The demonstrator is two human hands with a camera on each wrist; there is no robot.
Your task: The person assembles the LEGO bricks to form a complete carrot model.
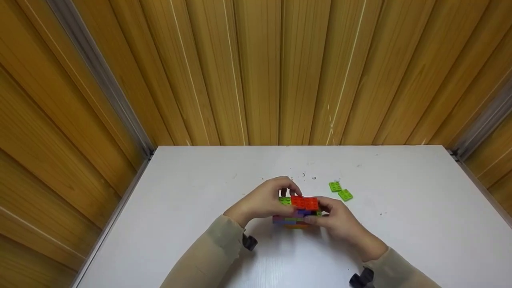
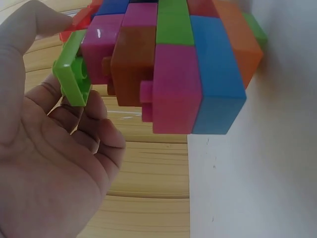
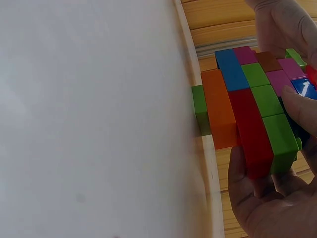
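A stack of toy building blocks [image 1: 295,221] in pink, blue, orange, red, green and brown stands on the white table before me. Red blocks [image 1: 305,203] form its top, beside a light green block [image 2: 72,74] that juts out on the left. My left hand [image 1: 266,200] reaches over from the left and pinches the red top, thumb at the near side and forefinger at the far side. From the right, my right hand [image 1: 342,220] grips the stack, its thumb on the near face and fingers [image 3: 237,176] curled round the end.
Two flat light green blocks, one farther back [image 1: 335,187] and one nearer [image 1: 345,195], lie beyond my right hand. Small dark marks dot the white table [image 1: 192,240]. Wood-patterned panels [image 1: 260,80] rise behind its far edge and along both sides.
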